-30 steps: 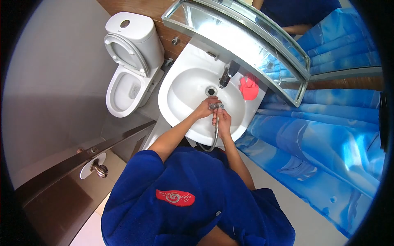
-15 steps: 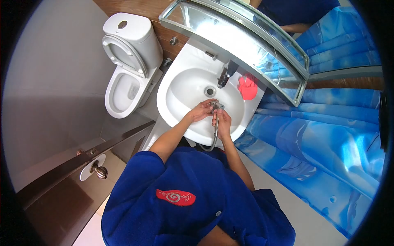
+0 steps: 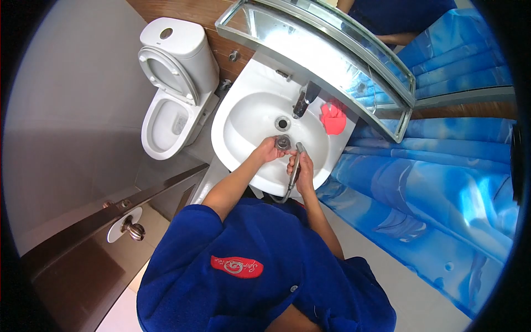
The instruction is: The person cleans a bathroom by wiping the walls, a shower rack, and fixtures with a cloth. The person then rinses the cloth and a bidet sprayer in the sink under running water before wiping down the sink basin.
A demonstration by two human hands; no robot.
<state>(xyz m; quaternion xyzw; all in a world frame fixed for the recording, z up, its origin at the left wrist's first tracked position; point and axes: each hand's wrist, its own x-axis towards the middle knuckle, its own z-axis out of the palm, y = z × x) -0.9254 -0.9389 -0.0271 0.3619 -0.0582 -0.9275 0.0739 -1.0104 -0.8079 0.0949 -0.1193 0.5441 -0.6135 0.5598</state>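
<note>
Head cam: white sink [image 3: 221, 124] was seen kinda top-down
Left hand [image 3: 268, 149]: dark round fitting [image 3: 282, 143] was gripped by the fingers, over the basin near the drain hole [image 3: 282, 124]
Right hand [image 3: 303, 174]: fingers were wrapped round a grey spray handle [image 3: 296, 165], hose [image 3: 288, 193] dangling below
Red item [image 3: 334, 118]: was parked beside the faucet [image 3: 303, 102]

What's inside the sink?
In the sink, the drain shows. The left hand, with a round grey part, and right hand, with a metal hose, hide some near-side surface; can't see beneath.
</note>
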